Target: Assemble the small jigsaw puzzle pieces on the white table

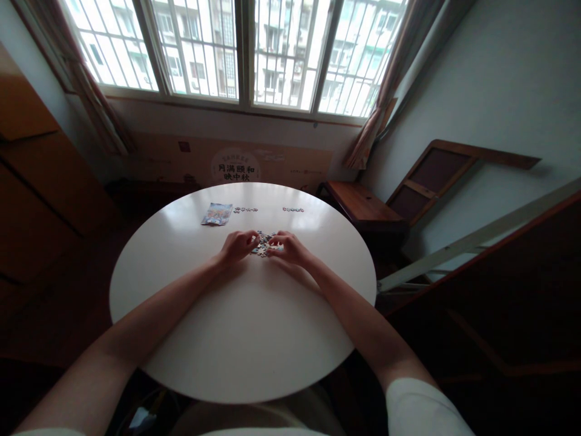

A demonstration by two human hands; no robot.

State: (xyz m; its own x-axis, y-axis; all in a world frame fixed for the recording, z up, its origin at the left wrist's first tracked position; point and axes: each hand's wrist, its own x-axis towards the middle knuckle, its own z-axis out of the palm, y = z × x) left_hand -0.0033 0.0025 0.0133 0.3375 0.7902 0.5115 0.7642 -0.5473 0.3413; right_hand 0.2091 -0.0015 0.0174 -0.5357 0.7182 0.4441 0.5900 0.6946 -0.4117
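A small pile of jigsaw puzzle pieces (262,250) lies on the round white table (245,327), between my two hands. At the pile's left edge is my left hand (239,246), its fingers curled together at the tips; whether a piece is pinched there is too small to make out. My right hand (288,247) reaches over the right side of the pile, with thumb and fingers apart and touching or just above the pieces. Farther back lie a short row of puzzle pieces (246,210) on the left and another short row (293,209) on the right.
A small colourful picture sheet (216,214) lies beside the left row. Behind the table stands a printed cardboard panel (290,160) under barred windows. A wooden bench (363,203) is at the back right, and an orange-brown cabinet (40,163) is on the left.
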